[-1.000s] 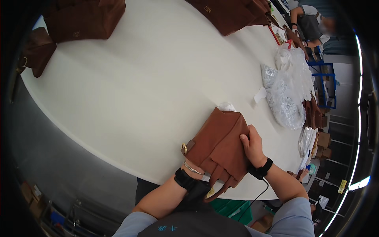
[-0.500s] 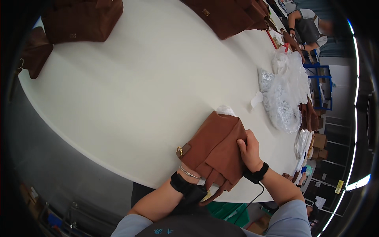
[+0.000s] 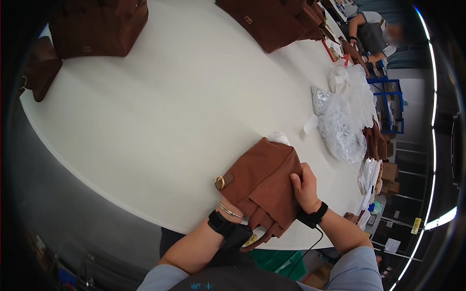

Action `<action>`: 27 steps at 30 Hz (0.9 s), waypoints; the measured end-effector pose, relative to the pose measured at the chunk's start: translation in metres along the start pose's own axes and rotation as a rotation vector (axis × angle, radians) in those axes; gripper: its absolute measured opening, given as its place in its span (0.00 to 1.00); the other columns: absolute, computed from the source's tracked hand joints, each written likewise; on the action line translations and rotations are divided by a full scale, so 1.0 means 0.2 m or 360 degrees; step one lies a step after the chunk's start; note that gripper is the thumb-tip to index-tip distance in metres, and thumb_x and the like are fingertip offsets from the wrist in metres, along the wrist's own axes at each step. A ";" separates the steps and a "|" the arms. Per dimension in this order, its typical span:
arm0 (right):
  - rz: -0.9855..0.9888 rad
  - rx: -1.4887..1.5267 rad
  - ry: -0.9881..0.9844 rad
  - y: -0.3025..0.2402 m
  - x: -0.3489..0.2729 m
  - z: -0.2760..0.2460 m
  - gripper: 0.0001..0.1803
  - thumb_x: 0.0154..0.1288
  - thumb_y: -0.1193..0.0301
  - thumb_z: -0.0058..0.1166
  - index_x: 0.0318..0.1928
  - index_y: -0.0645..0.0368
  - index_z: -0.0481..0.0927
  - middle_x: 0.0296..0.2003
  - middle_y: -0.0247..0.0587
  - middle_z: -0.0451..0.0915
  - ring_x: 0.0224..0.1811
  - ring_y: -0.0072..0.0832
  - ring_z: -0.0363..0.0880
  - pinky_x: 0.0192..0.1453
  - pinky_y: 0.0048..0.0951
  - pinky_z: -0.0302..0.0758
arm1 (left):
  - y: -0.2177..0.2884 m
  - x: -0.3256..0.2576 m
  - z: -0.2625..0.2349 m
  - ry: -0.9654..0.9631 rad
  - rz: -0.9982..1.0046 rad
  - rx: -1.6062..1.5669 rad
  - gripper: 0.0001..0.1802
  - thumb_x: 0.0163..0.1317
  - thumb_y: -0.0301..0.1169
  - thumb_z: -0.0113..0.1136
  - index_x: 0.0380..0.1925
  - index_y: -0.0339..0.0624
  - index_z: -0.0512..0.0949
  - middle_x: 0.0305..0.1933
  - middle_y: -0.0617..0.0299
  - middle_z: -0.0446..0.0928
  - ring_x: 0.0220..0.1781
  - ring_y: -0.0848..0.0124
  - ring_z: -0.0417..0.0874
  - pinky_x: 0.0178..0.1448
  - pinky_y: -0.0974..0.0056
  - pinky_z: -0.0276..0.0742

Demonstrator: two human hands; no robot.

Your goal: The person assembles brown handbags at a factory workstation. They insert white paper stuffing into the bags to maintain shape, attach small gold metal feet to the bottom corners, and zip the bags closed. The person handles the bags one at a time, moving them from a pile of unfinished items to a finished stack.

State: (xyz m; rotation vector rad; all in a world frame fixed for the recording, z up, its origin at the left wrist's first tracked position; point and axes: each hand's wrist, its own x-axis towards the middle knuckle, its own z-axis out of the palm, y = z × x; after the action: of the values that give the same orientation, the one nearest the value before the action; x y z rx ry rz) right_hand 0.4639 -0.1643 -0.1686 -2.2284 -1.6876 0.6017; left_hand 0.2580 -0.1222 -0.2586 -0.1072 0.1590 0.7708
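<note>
A brown handbag (image 3: 264, 177) is tilted over the near edge of the table, a gold ring on a tab at its left side and its straps hanging toward me. My right hand (image 3: 306, 188) grips the bag's right side, the thumb lying on the near face and the fingers mostly behind. Of my left hand (image 3: 230, 205) only the part by the wrist shows, with a bracelet; the fingers are hidden by the bag, and I cannot tell whether they are inside or under it. White wrapping (image 3: 278, 138) peeks out at the bag's far end.
Brown bags stand at the far left (image 3: 97, 29) and far middle (image 3: 269, 24) of the white table (image 3: 170, 111). Clear plastic bags (image 3: 344, 116) lie at the right. Beyond them a person (image 3: 371, 36) handles a brown piece. A green bin (image 3: 281, 262) sits below the near edge.
The gold ring on the handbag's side shows more fully, the bag having turned slightly. Both hands stay about where they were. The whole view has shifted a little.
</note>
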 end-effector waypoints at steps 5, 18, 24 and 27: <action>-0.0032 -0.0002 0.0029 -0.01 0.00 0.00 0.11 0.72 0.66 0.55 0.43 0.62 0.73 0.31 0.46 0.74 0.32 0.38 0.72 0.42 0.34 0.73 | -0.04 -0.02 0.02 -0.0024 0.0100 0.0139 0.28 0.76 0.43 0.49 0.70 0.42 0.61 0.70 0.56 0.66 0.71 0.63 0.69 0.73 0.60 0.68; -0.0036 -0.0069 0.0067 0.03 0.00 0.01 0.13 0.70 0.64 0.58 0.40 0.62 0.74 0.33 0.48 0.76 0.32 0.48 0.76 0.38 0.40 0.74 | -0.03 0.03 0.03 0.0057 0.0393 0.2086 0.29 0.75 0.44 0.50 0.70 0.43 0.60 0.70 0.56 0.66 0.71 0.63 0.68 0.72 0.60 0.67; 0.0028 -0.0110 -0.0091 0.03 0.01 -0.01 0.11 0.72 0.67 0.54 0.40 0.63 0.74 0.31 0.47 0.75 0.32 0.41 0.74 0.40 0.36 0.74 | -0.05 0.04 0.04 0.0145 0.0073 0.0146 0.25 0.78 0.42 0.43 0.69 0.41 0.61 0.69 0.56 0.67 0.68 0.64 0.71 0.69 0.60 0.73; 0.0039 -0.0012 -0.0235 0.05 0.06 -0.01 0.10 0.74 0.68 0.51 0.42 0.64 0.75 0.32 0.46 0.76 0.33 0.37 0.74 0.43 0.33 0.74 | -0.06 0.04 0.03 0.0124 0.0127 -0.0002 0.26 0.79 0.44 0.42 0.68 0.40 0.62 0.68 0.55 0.69 0.67 0.64 0.72 0.69 0.60 0.73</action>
State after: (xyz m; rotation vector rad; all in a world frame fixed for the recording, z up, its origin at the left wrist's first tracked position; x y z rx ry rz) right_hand 0.4757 -0.1558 -0.1740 -2.2627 -1.7361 0.7847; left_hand 0.2722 -0.1237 -0.2528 -0.1325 0.2378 0.8465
